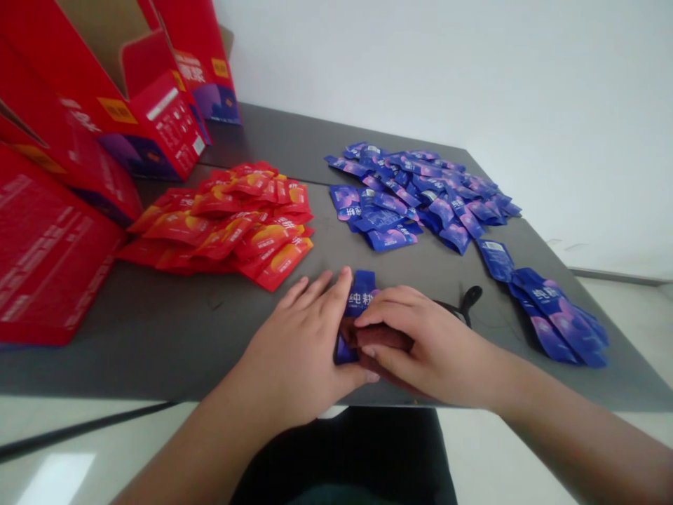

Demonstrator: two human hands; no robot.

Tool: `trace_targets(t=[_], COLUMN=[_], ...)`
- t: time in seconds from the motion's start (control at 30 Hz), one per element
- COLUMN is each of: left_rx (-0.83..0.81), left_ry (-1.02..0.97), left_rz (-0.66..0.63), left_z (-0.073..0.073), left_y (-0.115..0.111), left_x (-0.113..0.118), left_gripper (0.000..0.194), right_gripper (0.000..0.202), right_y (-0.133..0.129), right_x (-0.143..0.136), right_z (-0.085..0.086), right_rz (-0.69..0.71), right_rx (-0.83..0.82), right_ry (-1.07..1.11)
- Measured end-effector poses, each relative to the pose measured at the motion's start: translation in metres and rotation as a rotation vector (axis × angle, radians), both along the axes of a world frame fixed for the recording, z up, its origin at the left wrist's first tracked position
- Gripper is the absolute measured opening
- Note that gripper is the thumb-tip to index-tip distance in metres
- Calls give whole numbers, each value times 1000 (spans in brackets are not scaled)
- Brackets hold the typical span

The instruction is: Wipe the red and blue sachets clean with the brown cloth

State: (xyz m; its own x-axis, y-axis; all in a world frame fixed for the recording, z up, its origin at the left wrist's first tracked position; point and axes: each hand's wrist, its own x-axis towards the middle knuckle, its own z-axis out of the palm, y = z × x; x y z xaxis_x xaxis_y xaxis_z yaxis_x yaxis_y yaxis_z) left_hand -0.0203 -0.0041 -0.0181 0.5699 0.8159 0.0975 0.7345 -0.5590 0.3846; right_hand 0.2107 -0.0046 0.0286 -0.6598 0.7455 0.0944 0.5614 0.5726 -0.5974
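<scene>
Red boxes (pixel 168 133) stand on the tabletop's (pixel 152 344) left side, red sachets (pixel 226 228) heaped beside them. Near the front edge, the left hand (pixel 308 337) lies flat against a blue sachet (pixel 362 284); the right hand (pixel 431 344) pinches brown cloth (pixel 383 337) over it. More blue packets (pixel 399 205) lie toward the far right corner.

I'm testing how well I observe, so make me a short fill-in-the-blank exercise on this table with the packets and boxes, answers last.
1. The left hand has its fingers extended, while the brown item is held in the ____ hand.
2. The pile of packets nearest the boxes is mainly ____ in colour.
3. In the picture, that pile lies to the ____ of the large blue pile.
4. The wall behind the table is ____.

Missing words: right; red; left; white.
</scene>
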Motion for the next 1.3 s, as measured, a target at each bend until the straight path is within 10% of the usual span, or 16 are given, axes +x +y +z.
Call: trace_targets(t=[0.57, 0.73, 1.0, 1.3], left_rx=[4, 46, 22, -18], left_ry=[-20, -25, 22, 0], left_rz=[-17, 24, 14, -9], left_z=[5, 3, 2, 3], left_y=[0, 0, 1, 2], left_x=[-3, -3, -1, -3], left_gripper=[111, 76, 89, 106], right_gripper=[14, 15, 22, 17], right_y=[72, 54, 2, 14], right_x=[10, 7, -9, -6], right_z=[-20, -6, 3, -6], right_rz=[-238, -278, -46, -55], right_rx=[181, 174, 45, 86], right_ry=[-67, 4, 11, -128])
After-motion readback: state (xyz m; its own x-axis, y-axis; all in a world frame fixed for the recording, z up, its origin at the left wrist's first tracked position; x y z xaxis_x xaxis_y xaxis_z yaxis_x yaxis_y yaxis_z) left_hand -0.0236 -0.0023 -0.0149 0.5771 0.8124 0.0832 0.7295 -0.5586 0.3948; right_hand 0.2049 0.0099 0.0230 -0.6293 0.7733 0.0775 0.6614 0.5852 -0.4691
